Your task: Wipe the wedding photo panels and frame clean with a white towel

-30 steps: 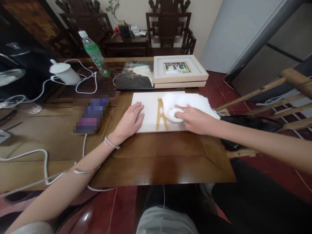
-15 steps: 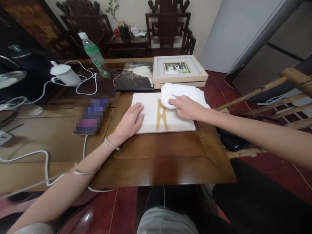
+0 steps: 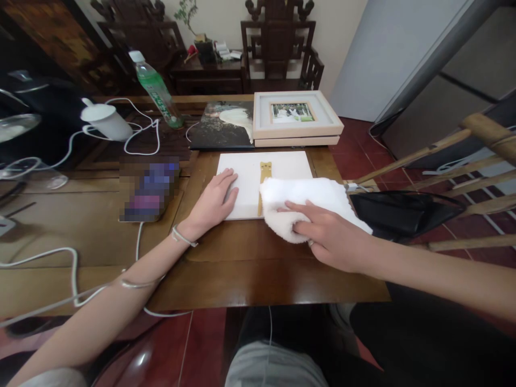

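A white rectangular board (image 3: 245,177), which looks like the back of a picture frame, lies flat on the wooden table. Down its middle runs a yellow fold-out stand leg (image 3: 266,170), its lower part covered by cloth. My left hand (image 3: 220,199) rests with fingers outstretched on the board's left edge. In my right hand (image 3: 326,231) is a bunched white towel (image 3: 314,193), gripped at its near left part. The towel lies across the board's near right corner and hangs over onto the table.
Behind the board are a framed photo (image 3: 298,131) on another frame and a dark photo panel (image 3: 217,129). To the left stand a phone (image 3: 151,188), a lidded white cup (image 3: 107,121), a green bottle (image 3: 157,91) and white cables. A wooden chair (image 3: 463,172) is at the right.
My right hand has drawn the towel toward me, from the board's far right part to its near right edge. The leg's lower part is now covered. My left hand stays put.
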A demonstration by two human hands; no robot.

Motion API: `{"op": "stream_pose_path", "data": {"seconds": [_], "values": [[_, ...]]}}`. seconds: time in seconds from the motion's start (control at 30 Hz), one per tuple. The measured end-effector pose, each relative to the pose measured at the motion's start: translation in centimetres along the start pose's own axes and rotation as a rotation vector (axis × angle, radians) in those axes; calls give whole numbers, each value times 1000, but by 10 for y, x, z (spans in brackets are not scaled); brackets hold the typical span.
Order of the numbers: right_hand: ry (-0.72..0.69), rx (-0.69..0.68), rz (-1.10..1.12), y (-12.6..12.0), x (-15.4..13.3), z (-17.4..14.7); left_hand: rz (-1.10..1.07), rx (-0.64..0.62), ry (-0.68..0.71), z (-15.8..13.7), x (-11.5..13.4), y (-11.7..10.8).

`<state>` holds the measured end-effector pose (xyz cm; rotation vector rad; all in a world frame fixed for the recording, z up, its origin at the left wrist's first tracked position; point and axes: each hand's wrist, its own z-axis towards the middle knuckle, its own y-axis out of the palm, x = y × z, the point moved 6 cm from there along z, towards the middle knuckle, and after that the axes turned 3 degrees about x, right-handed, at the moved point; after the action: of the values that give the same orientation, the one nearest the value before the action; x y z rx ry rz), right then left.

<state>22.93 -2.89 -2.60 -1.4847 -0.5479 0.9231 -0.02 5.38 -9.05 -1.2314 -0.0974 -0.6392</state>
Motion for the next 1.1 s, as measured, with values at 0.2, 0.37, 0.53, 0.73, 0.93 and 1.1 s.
{"op": "stream_pose_path", "data": {"seconds": [0.2,0.37,0.53,0.73,0.93,1.1], "values": [[-118,-9,-49,13,-2,17,3,-5,-5,0,-2,1],[-33,1,-81,10,20,51,-20,-7,-8,0,-3,2],[102,6,-130,2,56,95,-24,-17,-8,1,-3,1],[176,-22,-211,1,70,121,-17,-5,-4,0,-3,1],[22,-104,-252,18,24,90,-8,3,0,0,-2,1],[-89,-178,-113,19,-22,54,-7,1,4,0,-2,0]]}}
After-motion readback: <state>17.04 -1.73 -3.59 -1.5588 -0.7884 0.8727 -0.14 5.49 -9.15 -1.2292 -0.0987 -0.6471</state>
